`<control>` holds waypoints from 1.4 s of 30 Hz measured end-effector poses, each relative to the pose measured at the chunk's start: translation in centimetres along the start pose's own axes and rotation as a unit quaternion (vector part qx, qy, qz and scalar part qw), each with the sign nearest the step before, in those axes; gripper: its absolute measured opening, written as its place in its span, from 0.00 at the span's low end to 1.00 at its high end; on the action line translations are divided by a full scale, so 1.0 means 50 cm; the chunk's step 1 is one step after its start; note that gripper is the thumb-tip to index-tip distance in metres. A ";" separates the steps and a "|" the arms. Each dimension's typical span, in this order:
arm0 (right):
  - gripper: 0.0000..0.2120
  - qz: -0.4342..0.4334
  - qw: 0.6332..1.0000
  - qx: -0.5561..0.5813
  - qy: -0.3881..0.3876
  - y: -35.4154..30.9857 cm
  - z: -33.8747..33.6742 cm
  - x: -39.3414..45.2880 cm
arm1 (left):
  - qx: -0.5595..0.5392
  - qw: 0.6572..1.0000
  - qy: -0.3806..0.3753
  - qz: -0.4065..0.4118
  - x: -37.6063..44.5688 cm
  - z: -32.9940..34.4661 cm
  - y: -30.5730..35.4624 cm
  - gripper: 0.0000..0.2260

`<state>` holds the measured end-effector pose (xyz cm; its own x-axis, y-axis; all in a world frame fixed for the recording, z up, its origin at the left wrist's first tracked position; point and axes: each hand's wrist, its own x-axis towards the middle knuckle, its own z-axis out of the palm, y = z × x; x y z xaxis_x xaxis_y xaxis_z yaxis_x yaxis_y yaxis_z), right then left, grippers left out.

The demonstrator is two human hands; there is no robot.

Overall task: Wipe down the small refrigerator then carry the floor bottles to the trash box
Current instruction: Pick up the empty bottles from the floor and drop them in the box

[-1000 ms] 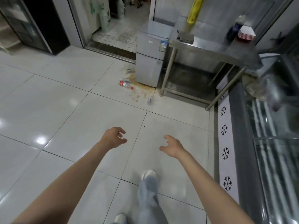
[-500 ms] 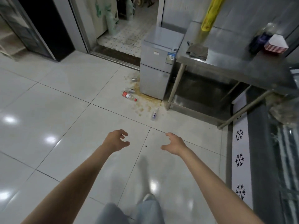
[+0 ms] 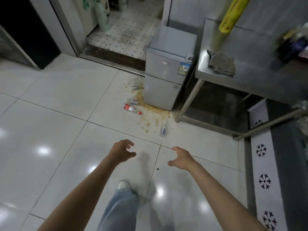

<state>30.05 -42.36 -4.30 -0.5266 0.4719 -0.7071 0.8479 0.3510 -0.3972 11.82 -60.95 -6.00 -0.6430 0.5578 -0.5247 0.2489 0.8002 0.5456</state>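
A small grey two-door refrigerator [image 3: 165, 75] stands on the floor beside a steel table [image 3: 260, 80]. A grey cloth [image 3: 222, 64] lies on the table's near left corner. Several bottles lie on the tiles around the fridge: a red-labelled one [image 3: 132, 109], a blue-labelled one [image 3: 133, 102], another further back [image 3: 136, 87] and one in front [image 3: 163, 131]. A brownish spill [image 3: 150, 117] spreads among them. My left hand [image 3: 122, 150] and my right hand [image 3: 180, 157] hover well short of the bottles, fingers loosely curled, holding nothing.
An open doorway [image 3: 123, 34] with a raised step lies behind the fridge. A freezer cabinet with snowflake marks [image 3: 265, 180] runs along the right. A yellow pole [image 3: 231, 14] leans at the table. My foot [image 3: 123, 185] steps forward on glossy tiles.
I have walked closer to the fridge and bottles, which now sit larger and lower in view. Both hands stay held out in front, empty.
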 end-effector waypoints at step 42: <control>0.39 0.232 0.971 0.060 -0.011 -0.147 0.093 1.050 | 0.368 0.887 -0.256 0.110 1.239 0.041 -0.087 0.33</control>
<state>-3.55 -23.92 -41.23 -0.0865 0.5386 -0.8381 0.9952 0.0080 -0.0976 -27.60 -29.45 -42.21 -0.1537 0.5935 -0.7900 0.8542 0.4818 0.1957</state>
